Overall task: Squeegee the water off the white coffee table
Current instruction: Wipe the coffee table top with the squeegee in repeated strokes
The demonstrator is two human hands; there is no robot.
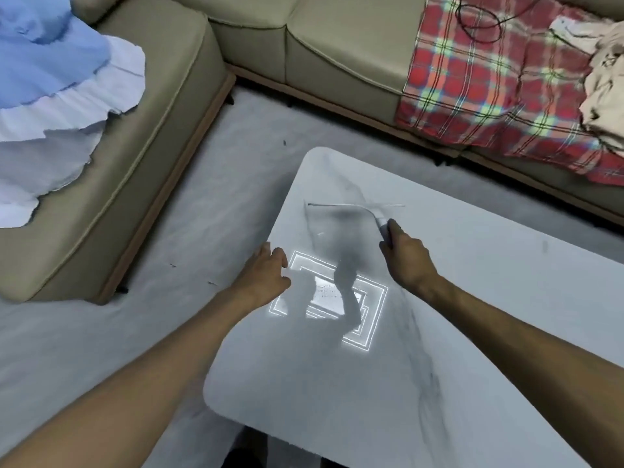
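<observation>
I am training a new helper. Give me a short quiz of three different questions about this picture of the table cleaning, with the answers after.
1. True or false: the right hand holds the squeegee by its handle.
2. Where does the left hand rest?
A. on the plaid blanket
B. at the left edge of the white coffee table
C. on the squeegee blade
3. Fill in: the squeegee blade lies near the table's ____ end, the one towards the sofa.

Key
1. True.
2. B. Its fingers touch the tabletop at the edge; it holds nothing.
3. Far.
</observation>
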